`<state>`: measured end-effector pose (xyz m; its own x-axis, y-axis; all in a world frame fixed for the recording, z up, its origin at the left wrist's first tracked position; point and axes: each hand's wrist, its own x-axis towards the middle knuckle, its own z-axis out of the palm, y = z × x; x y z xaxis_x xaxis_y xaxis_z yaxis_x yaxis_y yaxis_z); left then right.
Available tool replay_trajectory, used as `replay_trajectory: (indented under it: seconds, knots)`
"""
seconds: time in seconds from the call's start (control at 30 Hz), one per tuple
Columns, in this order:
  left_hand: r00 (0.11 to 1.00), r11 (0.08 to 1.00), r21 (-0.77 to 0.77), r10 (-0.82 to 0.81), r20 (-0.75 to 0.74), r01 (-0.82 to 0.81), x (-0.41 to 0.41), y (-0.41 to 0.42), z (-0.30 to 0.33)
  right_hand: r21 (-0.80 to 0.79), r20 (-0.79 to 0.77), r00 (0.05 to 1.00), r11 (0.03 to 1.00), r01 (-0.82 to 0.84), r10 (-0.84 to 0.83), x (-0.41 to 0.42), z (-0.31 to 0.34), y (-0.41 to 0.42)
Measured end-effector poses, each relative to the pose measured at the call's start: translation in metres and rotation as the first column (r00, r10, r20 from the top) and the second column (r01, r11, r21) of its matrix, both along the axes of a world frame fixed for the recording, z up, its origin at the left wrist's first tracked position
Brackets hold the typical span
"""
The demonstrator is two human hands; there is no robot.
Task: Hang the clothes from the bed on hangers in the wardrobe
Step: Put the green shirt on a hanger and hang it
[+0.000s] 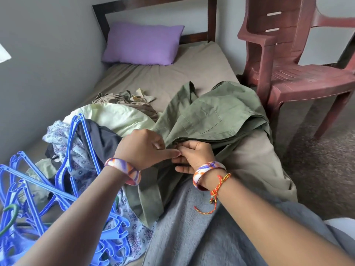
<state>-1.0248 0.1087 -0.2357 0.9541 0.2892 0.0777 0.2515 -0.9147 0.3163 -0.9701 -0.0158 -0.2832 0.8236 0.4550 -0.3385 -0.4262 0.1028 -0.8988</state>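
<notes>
Head view, both hands (165, 152) pinching green shirt (215, 116) on bed (192, 70), blue hangers (38, 189) beside.

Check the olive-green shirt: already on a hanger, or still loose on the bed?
Still loose. The olive-green shirt lies crumpled on the bed, both hands pinching its edge; the blue hangers lie apart.

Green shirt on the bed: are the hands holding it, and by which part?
Yes. Both hands, left and right, pinch the green shirt at its folded near edge, close together. Which part of the garment that edge is cannot be told.
</notes>
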Motion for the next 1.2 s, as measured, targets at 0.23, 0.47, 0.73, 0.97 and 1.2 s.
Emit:
replay_trajectory:
  seconds: [0.23,0.47,0.73,0.97,1.2]
  knots:
    - [0.992,0.99,-0.125,-0.056,0.117,0.07,0.022,0.008,0.001,-0.045,0.114,0.99,0.996,-0.076,0.081,0.003,0.009,-0.013]
    - [0.973,0.774,-0.632,0.176,0.152,-0.041,0.031,0.023,0.004,-0.142,0.103,0.986,0.983,-0.117,0.132,0.007,0.013,-0.014]
    - [0.996,0.858,-0.511,-0.016,0.083,0.057,0.034,0.008,0.011,-0.102,0.088,0.991,0.991,-0.087,0.096,0.011,0.018,-0.009]
    - [0.985,0.995,-0.057,-0.068,0.157,0.077,0.038,0.006,0.015,-0.092,0.097,0.99,0.991,-0.093,0.101,0.014,0.019,-0.01]
    - [0.957,0.982,-0.019,-0.181,0.228,0.19,0.035,0.002,0.011,-0.102,0.157,0.986,0.994,-0.044,0.06,0.017,0.022,-0.006]
